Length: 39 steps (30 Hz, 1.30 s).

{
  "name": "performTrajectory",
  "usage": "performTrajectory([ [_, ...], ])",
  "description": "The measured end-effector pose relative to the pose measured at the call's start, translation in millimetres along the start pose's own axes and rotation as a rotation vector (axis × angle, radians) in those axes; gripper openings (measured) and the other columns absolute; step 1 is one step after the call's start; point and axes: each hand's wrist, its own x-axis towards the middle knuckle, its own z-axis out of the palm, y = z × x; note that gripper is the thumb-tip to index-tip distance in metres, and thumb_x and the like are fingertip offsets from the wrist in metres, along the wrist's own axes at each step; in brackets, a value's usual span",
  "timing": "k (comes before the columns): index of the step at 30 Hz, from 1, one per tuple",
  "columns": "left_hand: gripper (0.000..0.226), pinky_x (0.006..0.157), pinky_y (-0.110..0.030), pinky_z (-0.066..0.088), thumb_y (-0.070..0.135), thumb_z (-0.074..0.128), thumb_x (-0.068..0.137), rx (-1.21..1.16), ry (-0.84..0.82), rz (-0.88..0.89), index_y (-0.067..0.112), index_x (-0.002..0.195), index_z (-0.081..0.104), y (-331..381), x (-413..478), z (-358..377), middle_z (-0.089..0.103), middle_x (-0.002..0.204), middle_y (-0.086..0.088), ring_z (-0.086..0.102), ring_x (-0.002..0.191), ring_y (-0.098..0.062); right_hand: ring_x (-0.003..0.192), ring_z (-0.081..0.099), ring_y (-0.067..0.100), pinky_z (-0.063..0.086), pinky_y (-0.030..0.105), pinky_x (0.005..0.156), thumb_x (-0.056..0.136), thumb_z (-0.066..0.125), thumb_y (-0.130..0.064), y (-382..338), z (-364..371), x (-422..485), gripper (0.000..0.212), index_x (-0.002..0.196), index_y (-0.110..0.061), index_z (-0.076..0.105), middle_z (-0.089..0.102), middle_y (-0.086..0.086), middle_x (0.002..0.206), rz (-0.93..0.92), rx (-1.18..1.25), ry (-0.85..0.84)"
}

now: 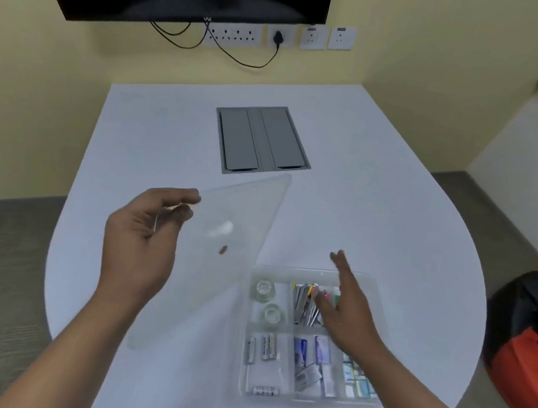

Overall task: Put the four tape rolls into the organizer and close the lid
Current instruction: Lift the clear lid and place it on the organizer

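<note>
A clear plastic organizer [383, 289] sits on the white table at the lower right, its top uncovered. Two clear tape rolls [264, 289] [273, 313] lie in its upper-left compartment; I see no other rolls. My left hand [138, 240] grips the translucent lid [231, 243] by its left edge and holds it tilted in the air, left of the organizer. My right hand [346, 308] hovers open over the organizer's pen compartment, fingers spread, holding nothing.
Pens, batteries and small packets fill the organizer's other compartments. A grey cable hatch [262, 140] is set into the table [383, 192] farther back. A red and black bag [531, 344] lies on the floor at the right. A screen hangs on the wall.
</note>
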Motion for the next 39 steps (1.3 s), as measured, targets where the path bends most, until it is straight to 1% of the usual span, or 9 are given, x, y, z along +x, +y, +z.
performTrajectory([
  [4,0.030,0.077,-0.028,0.056,0.007,0.062,0.088,-0.073,0.031,0.028,0.035,0.094,0.073,24,9,18,0.074,0.098,0.014,0.070,0.088,-0.018,0.144,0.020,0.008,0.027,0.033,0.114,0.095,0.057,-0.017,7,-47,15,0.067,0.150,-0.030,0.021,0.012,-0.010,0.161,0.093,0.169,-0.019],
  [10,0.025,0.067,-0.028,0.055,0.007,0.061,0.088,-0.307,0.033,0.054,0.028,0.098,0.069,52,16,43,0.074,0.105,0.002,0.072,0.079,-0.023,0.133,0.029,-0.002,0.028,0.022,0.106,0.097,0.056,-0.022,26,-82,10,0.061,0.148,-0.037,0.026,0.027,-0.019,0.152,0.148,0.291,-0.135],
  [14,0.026,0.067,-0.026,0.055,0.010,0.065,0.088,-0.441,-0.057,-0.067,0.029,0.105,0.066,50,11,67,0.074,0.106,-0.003,0.071,0.079,-0.022,0.126,0.048,0.006,0.036,0.024,0.101,0.096,0.056,-0.024,35,-96,13,0.048,0.141,-0.031,0.041,0.052,-0.007,0.138,0.213,0.471,-0.041],
  [18,0.034,0.065,-0.025,0.056,0.013,0.068,0.087,-0.446,-0.083,-0.225,0.028,0.116,0.060,28,3,89,0.072,0.111,-0.003,0.072,0.081,-0.022,0.086,0.065,0.014,0.049,0.030,0.088,0.099,0.051,-0.016,52,-118,11,0.037,0.130,-0.036,0.054,0.065,0.000,0.097,0.237,0.558,0.047],
  [21,0.038,0.065,-0.026,0.057,0.007,0.067,0.088,-0.381,-0.028,-0.366,0.027,0.118,0.054,0,-11,110,0.068,0.116,-0.002,0.072,0.084,-0.021,0.060,0.052,0.012,0.044,0.029,0.061,0.099,0.051,-0.015,66,-124,1,0.039,0.122,-0.044,0.059,0.055,-0.003,0.075,0.273,0.543,0.064],
  [24,0.039,0.069,-0.033,0.058,0.009,0.068,0.087,-0.286,0.045,-0.577,0.020,0.120,0.051,-34,-34,124,0.063,0.117,-0.010,0.069,0.091,-0.023,0.054,0.046,0.012,0.039,0.029,0.057,0.099,0.051,-0.016,81,-121,-12,0.035,0.120,-0.042,0.062,0.052,-0.002,0.072,0.372,0.579,0.137],
  [31,0.026,0.063,-0.028,0.055,0.001,0.066,0.084,0.043,-0.267,-0.764,0.010,0.109,0.068,-88,-113,133,0.072,0.072,0.001,0.068,0.065,-0.012,0.054,0.043,0.014,0.041,0.028,0.056,0.100,0.045,-0.016,107,-112,-32,0.036,0.120,-0.043,0.057,0.053,0.000,0.078,0.661,0.588,0.235],
  [34,0.026,0.077,-0.030,0.050,0.009,0.072,0.081,0.194,-0.292,-0.776,0.014,0.107,0.071,-94,-125,130,0.072,0.081,0.001,0.066,0.074,-0.015,0.060,0.054,0.015,0.044,0.027,0.060,0.099,0.048,-0.017,119,-107,-38,0.035,0.126,-0.039,0.054,0.059,0.001,0.082,0.665,0.390,0.160],
  [39,0.030,0.083,-0.029,0.048,0.011,0.077,0.078,0.370,-0.319,-0.750,0.012,0.107,0.071,-101,-137,118,0.071,0.087,-0.001,0.066,0.085,-0.018,0.093,0.058,0.017,0.042,0.026,0.071,0.096,0.055,-0.019,132,-94,-42,0.039,0.134,-0.026,0.055,0.061,-0.002,0.097,0.629,0.113,0.047],
])
